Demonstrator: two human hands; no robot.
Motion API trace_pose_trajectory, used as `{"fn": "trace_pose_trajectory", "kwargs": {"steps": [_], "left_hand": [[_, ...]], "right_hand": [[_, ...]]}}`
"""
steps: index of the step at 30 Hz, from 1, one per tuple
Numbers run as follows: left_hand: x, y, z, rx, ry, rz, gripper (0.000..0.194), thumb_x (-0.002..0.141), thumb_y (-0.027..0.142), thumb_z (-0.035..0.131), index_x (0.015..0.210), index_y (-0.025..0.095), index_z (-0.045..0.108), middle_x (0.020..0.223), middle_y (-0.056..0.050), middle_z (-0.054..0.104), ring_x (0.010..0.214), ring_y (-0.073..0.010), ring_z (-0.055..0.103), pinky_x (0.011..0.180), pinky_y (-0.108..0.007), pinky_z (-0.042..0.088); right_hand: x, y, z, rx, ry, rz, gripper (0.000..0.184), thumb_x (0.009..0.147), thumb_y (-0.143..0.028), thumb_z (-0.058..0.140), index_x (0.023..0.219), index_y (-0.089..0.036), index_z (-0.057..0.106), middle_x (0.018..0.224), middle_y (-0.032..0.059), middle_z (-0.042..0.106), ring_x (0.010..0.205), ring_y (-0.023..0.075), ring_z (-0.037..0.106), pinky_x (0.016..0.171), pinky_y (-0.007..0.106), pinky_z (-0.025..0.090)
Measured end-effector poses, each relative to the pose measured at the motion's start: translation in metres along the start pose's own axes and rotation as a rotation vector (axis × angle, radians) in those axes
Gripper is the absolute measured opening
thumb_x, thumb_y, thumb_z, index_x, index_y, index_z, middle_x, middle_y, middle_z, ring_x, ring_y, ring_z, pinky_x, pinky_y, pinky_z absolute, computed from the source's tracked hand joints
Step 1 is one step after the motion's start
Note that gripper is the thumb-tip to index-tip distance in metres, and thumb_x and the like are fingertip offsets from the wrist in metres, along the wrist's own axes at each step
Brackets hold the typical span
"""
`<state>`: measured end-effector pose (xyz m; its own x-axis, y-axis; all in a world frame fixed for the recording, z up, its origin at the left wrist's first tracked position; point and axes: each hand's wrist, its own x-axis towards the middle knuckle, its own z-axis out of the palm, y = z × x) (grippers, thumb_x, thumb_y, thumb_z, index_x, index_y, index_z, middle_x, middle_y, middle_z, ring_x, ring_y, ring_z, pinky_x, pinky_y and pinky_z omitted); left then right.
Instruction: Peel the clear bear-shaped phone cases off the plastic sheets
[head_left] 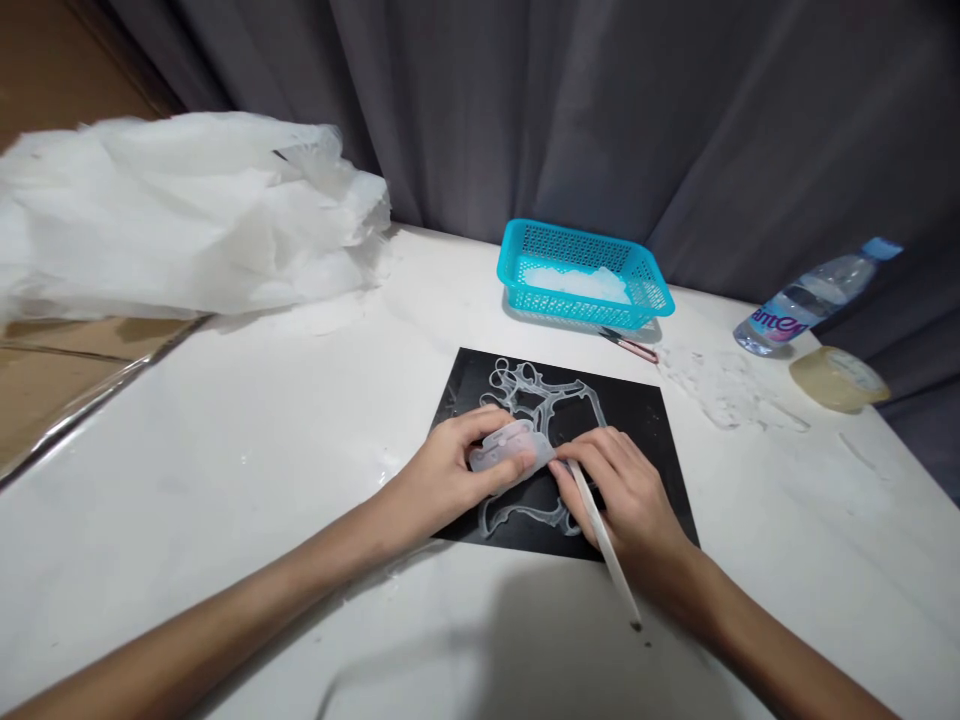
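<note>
A black mat (pixel 645 430) lies on the white table, with a translucent rubbery frame of loops (pixel 544 395) spread over it. My left hand (pixel 442 470) grips a small translucent silicone piece (pixel 506 448) that is joined to that frame. My right hand (pixel 626 490) is closed around a thin white pen-like tool (pixel 604 540), its tip pressed against the piece's right edge. Both hands meet over the mat's near half.
A turquoise plastic basket (pixel 585 272) holding pale translucent pieces stands behind the mat, with a pink-handled tool (pixel 630 346) beside it. A water bottle (pixel 814 298) lies at the right, next to a tape roll (pixel 836 378) and loose translucent scraps (pixel 720 390). Crumpled white plastic sheeting (pixel 172 215) fills the left.
</note>
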<state>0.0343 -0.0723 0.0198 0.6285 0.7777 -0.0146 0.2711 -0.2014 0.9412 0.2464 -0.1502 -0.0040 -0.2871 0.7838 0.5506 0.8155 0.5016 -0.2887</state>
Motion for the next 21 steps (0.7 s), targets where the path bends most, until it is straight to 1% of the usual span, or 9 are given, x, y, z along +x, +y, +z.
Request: {"fn": "trace_pose_trajectory", "kwargs": {"steps": [3, 7, 10, 14, 17, 21], "left_hand": [[-0.0003, 0.0013, 0.0003, -0.030, -0.006, -0.011, 0.025, 0.095, 0.038, 0.069, 0.082, 0.017, 0.065, 0.081, 0.002, 0.055, 0.074, -0.0134, 0.051, 0.068, -0.027, 0.040], [-0.0006, 0.0037, 0.0024, -0.054, -0.048, -0.021, 0.022, 0.091, 0.039, 0.076, 0.092, 0.018, 0.074, 0.089, 0.001, 0.066, 0.081, -0.0151, 0.060, 0.074, -0.028, 0.045], [-0.0014, 0.0039, 0.0035, -0.097, -0.073, -0.040, 0.023, 0.093, 0.041, 0.076, 0.096, 0.018, 0.077, 0.092, 0.000, 0.073, 0.084, -0.0159, 0.064, 0.076, -0.027, 0.047], [-0.0031, 0.0007, 0.0031, -0.129, -0.051, -0.044, 0.024, 0.093, 0.042, 0.076, 0.093, 0.018, 0.079, 0.090, -0.001, 0.074, 0.083, -0.0157, 0.066, 0.076, -0.026, 0.048], [-0.0037, -0.0002, 0.0018, -0.110, -0.047, -0.031, 0.025, 0.094, 0.042, 0.075, 0.091, 0.018, 0.081, 0.088, -0.001, 0.074, 0.083, -0.0164, 0.066, 0.076, -0.027, 0.049], [-0.0040, 0.0030, 0.0001, -0.065, -0.038, 0.022, 0.025, 0.097, 0.040, 0.073, 0.092, 0.018, 0.083, 0.089, -0.002, 0.076, 0.085, -0.0178, 0.068, 0.078, -0.028, 0.049]], "right_hand": [[0.0005, -0.0013, -0.0003, 0.016, 0.023, -0.011, 0.009, 0.102, -0.011, 0.058, 0.104, -0.018, 0.062, 0.088, 0.0059, 0.068, 0.079, 0.0201, 0.062, 0.075, 0.035, 0.047], [0.0008, -0.0030, 0.0001, 0.027, 0.043, -0.033, 0.009, 0.102, -0.010, 0.059, 0.099, -0.018, 0.062, 0.085, 0.0052, 0.068, 0.076, 0.0192, 0.060, 0.073, 0.034, 0.045], [0.0004, -0.0036, 0.0002, 0.033, 0.036, -0.044, 0.009, 0.101, -0.009, 0.061, 0.098, -0.017, 0.062, 0.085, 0.0056, 0.068, 0.076, 0.0192, 0.059, 0.073, 0.034, 0.044], [-0.0007, -0.0033, 0.0005, 0.042, 0.032, -0.050, 0.009, 0.100, -0.008, 0.062, 0.098, -0.017, 0.062, 0.086, 0.0057, 0.068, 0.077, 0.0193, 0.059, 0.072, 0.035, 0.043], [-0.0013, -0.0030, 0.0004, 0.043, 0.042, -0.059, 0.010, 0.100, -0.008, 0.062, 0.098, -0.017, 0.061, 0.086, 0.0056, 0.067, 0.077, 0.0192, 0.058, 0.072, 0.035, 0.044], [-0.0007, -0.0035, -0.0012, 0.046, 0.040, -0.060, 0.011, 0.100, -0.007, 0.062, 0.099, -0.018, 0.061, 0.086, 0.0055, 0.068, 0.077, 0.0193, 0.058, 0.072, 0.035, 0.044]]}}
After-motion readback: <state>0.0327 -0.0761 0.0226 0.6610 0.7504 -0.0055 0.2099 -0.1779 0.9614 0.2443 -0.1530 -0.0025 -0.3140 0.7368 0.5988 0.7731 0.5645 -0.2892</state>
